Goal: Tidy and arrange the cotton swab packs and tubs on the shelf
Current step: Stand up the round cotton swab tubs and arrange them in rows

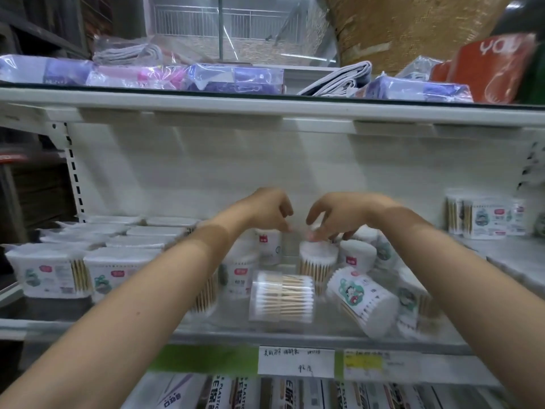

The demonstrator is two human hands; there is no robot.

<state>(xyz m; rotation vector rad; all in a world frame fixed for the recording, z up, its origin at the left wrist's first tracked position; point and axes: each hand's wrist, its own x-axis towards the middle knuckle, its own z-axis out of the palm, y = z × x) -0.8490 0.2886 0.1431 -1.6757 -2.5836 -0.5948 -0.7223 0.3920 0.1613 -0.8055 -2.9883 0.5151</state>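
Your right hand (327,219) rests curled fingertips on an upright tub (317,261) mid-shelf; your left hand (269,211) hovers loosely curled, holding nothing. Grip that tub squarely, then stand the toppled tubs (281,296) nearer you.

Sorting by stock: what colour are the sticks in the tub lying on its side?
Light tan wood, white tips; tub, head view.

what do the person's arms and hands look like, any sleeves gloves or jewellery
Both forearms are bare up to the frame edge, with no sleeves in view. The left hand and right hand wear no gloves, and no watch, bracelet or ring shows. The frame is slightly motion-blurred, so fine details are unclear.
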